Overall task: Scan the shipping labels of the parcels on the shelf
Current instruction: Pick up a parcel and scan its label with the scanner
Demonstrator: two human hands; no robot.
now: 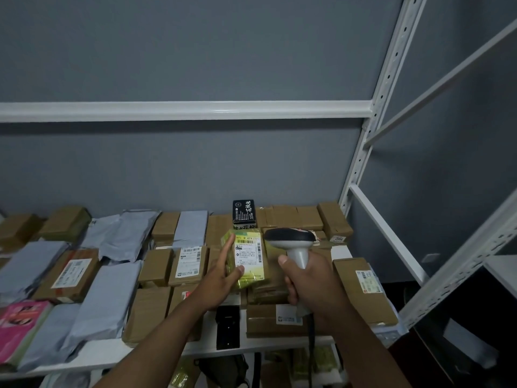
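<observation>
We're mid-scan: left hand [221,278] pinches green parcel [247,260], right hand [306,281] grips scanner [291,242] beside it; surrounding shelf [106,352] parcels apparently unscanned.

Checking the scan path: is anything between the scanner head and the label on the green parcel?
No. In the head view the scanner sits just right of the label, nothing between.
</observation>
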